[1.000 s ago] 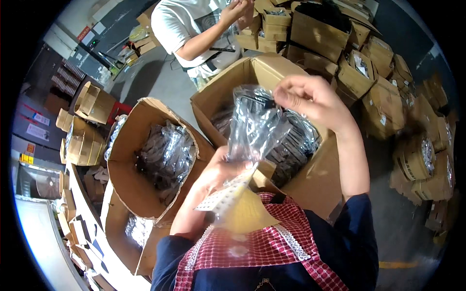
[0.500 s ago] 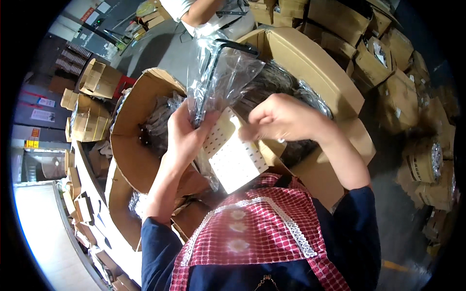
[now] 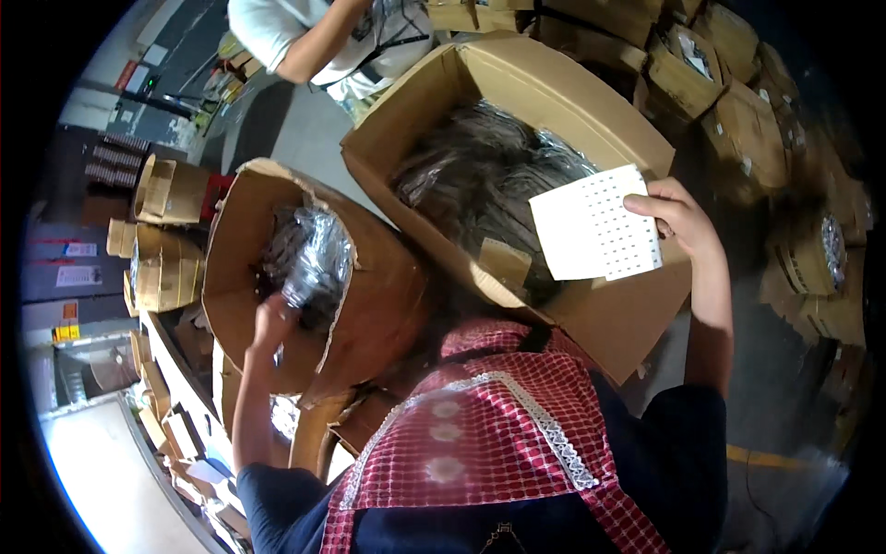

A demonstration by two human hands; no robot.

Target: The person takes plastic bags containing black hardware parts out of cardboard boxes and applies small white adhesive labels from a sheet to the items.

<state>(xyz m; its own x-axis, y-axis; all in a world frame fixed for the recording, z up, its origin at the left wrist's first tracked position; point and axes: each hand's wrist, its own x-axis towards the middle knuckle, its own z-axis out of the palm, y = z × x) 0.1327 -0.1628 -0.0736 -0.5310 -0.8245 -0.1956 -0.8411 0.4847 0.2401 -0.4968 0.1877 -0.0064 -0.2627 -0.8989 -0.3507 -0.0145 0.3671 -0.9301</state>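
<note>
My left hand (image 3: 274, 323) is down inside the left cardboard box, somewhat blurred. Its fingers are closed on a clear plastic bag (image 3: 310, 270), which lies over other bagged pieces there; the bag's contents are hard to make out. At the right, my right hand (image 3: 681, 214) pinches a white sheet (image 3: 591, 226) by its right edge. Rows of small dark marks cover part of that sheet, which looks like a label sheet. It is held above the larger open box, partly hiding the dark bagged pieces (image 3: 480, 162) inside.
The left box (image 3: 231, 249) and the larger box (image 3: 591, 92) stand side by side before me. Beyond them is another person (image 3: 323, 42) with bent arms. Stacked cartons (image 3: 752, 138) line the right, and more cartons (image 3: 171, 254) stand at the left.
My left hand has carried the bag with its black bar-shaped piece down and left into the left box. My right hand has moved right, taking the white sheet with it.
</note>
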